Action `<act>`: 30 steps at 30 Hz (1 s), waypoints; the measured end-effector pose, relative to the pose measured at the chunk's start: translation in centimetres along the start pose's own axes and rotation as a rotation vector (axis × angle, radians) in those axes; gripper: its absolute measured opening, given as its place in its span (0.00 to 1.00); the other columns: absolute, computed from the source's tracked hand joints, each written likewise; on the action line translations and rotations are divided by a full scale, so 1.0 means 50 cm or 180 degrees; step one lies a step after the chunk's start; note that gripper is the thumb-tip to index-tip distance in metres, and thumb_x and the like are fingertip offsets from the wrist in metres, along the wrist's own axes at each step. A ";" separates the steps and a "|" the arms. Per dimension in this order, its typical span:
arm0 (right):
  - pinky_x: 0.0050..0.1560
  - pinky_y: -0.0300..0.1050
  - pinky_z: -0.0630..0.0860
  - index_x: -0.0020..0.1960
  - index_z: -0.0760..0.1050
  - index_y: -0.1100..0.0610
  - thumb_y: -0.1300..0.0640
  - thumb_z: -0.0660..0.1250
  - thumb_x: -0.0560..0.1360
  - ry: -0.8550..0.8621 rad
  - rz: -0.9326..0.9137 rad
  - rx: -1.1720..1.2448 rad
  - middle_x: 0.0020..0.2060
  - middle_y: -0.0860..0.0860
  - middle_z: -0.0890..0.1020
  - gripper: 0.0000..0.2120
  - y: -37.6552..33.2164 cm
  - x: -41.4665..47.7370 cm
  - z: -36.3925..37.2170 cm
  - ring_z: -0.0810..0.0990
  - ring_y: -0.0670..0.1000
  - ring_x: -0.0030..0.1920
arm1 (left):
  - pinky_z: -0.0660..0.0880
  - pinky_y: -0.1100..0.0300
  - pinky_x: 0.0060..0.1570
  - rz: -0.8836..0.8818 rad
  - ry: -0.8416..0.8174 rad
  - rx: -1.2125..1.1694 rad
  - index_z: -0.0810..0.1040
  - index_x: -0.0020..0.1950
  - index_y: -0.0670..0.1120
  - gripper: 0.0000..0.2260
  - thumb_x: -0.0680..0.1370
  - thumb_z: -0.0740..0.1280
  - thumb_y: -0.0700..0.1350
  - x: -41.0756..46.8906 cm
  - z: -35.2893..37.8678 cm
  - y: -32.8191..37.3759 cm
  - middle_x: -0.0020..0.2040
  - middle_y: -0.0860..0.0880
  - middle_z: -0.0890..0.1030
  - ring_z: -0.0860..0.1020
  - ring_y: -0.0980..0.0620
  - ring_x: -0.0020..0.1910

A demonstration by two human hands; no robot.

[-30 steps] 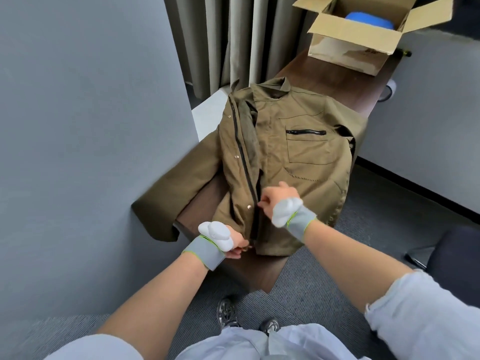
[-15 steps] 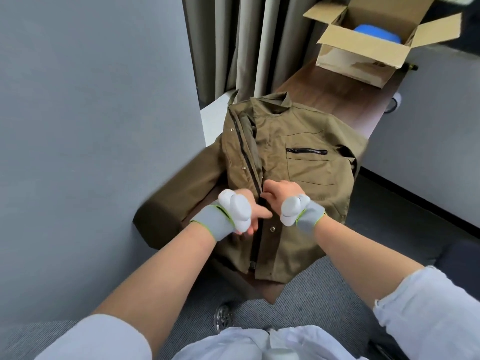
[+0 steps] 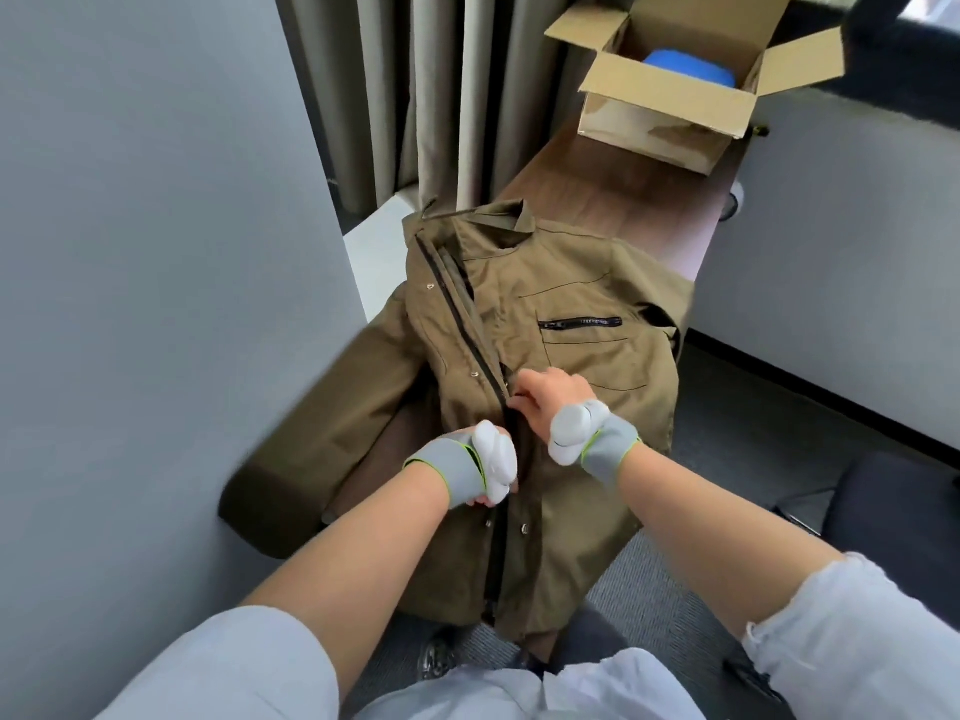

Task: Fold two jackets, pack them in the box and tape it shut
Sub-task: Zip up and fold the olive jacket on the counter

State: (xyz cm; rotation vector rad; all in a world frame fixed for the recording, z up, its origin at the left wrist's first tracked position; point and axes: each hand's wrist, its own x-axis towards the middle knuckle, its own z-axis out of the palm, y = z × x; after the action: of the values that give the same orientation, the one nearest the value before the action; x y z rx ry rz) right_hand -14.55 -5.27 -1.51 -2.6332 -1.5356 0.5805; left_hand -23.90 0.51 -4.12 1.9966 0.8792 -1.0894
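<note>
Here the olive jacket (image 3: 571, 366) lies front-up on the brown table (image 3: 597, 200). The right hand (image 3: 550, 394) pinches its zipper. The left hand (image 3: 491, 475), mostly hidden, seems to grip the front lower down. The open box (image 3: 670, 127) stands at the table's far end.

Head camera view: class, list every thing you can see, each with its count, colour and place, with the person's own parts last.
jacket: one, olive brown, spread on the table
box: one, tan cardboard, flaps open, at the table's far end
blue item: one, blue, inside the box, kind unclear
table: one, dark brown wood, ahead of the person
curtain: one, grey-beige, behind the table
left hand: one, grey wristband, grips the jacket front
right hand: one, grey wristband, pinches the zip higher up
</note>
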 end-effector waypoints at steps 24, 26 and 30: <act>0.17 0.28 0.57 0.34 0.65 0.56 0.51 0.67 0.76 -0.1576 0.2235 0.3597 0.29 0.50 0.66 0.17 0.071 0.204 0.061 0.62 0.48 0.28 | 0.68 0.68 0.23 -0.0005 0.1647 -0.2123 0.72 0.53 0.49 0.09 0.75 0.60 0.38 0.101 -0.129 0.007 0.26 0.51 0.75 0.69 0.60 0.14; 0.16 0.28 0.55 0.33 0.65 0.56 0.55 0.64 0.78 -0.1617 0.2361 0.3922 0.23 0.49 0.68 0.17 0.077 0.182 0.057 0.64 0.45 0.22 | 0.64 0.72 0.17 0.0178 0.1291 -0.1734 0.72 0.53 0.49 0.10 0.76 0.58 0.37 0.095 -0.140 0.017 0.20 0.53 0.73 0.67 0.61 0.12; 0.17 0.32 0.54 0.35 0.67 0.56 0.60 0.60 0.80 -0.1689 0.2434 0.4365 0.13 0.45 0.69 0.15 0.077 0.153 0.044 0.63 0.41 0.12 | 0.67 0.70 0.21 0.0310 0.1089 -0.1639 0.77 0.47 0.46 0.04 0.76 0.63 0.40 0.084 -0.149 0.021 0.20 0.51 0.74 0.69 0.56 0.16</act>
State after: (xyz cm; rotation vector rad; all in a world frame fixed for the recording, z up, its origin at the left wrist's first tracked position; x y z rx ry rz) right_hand -8.74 -1.09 -6.65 -1.7762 0.1648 1.6447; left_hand -18.22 6.98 -4.48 1.7790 1.0939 -0.4075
